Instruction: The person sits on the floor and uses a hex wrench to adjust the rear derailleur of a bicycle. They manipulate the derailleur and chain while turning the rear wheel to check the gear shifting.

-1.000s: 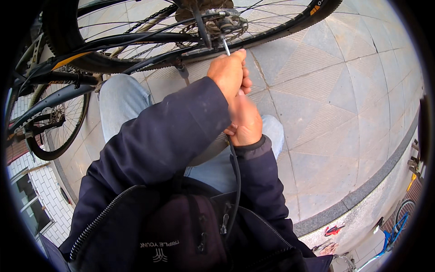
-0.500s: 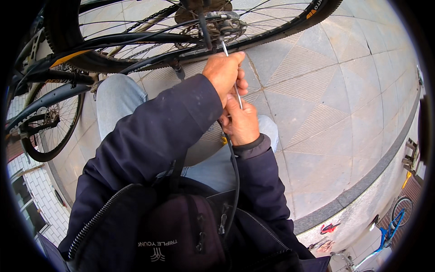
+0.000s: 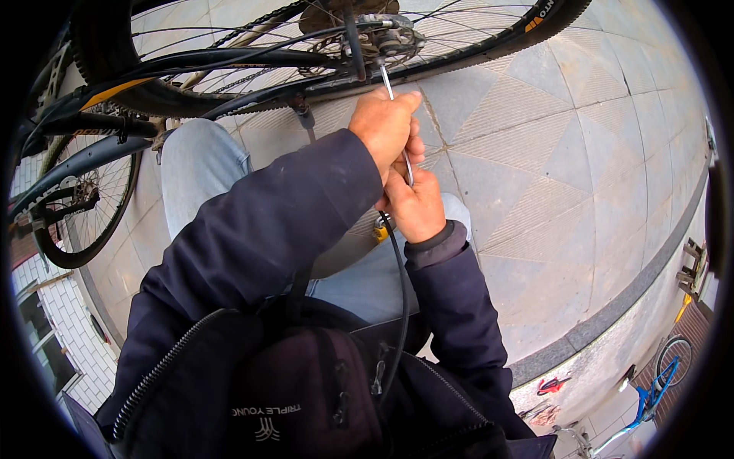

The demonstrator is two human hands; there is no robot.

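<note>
My left hand [image 3: 382,130] is wrapped round a slim silver metal rod-shaped tool [image 3: 386,79], close to a bicycle's wheel hub. The tool's upper tip meets the brake caliper [image 3: 396,44] beside the hub; exactly what it fits is too small to tell. Just below, my right hand [image 3: 419,208] pinches the lower part of the same tool between thumb and fingers. Both hands are closed and nearly touching each other. The tool's lower end is partly hidden by my fingers.
The bicycle's tyre [image 3: 489,60] and dark frame tube [image 3: 229,58] stretch across the top. A black cable [image 3: 403,306] hangs below my right hand, near a small yellow object [image 3: 381,229]. Another wheel [image 3: 99,229] stands left. A blue bicycle [image 3: 656,398] is at lower right.
Both hands have shifted slightly right in the picture along with the tool and the hub. More of the yellow object now shows. The grip looks the same.
</note>
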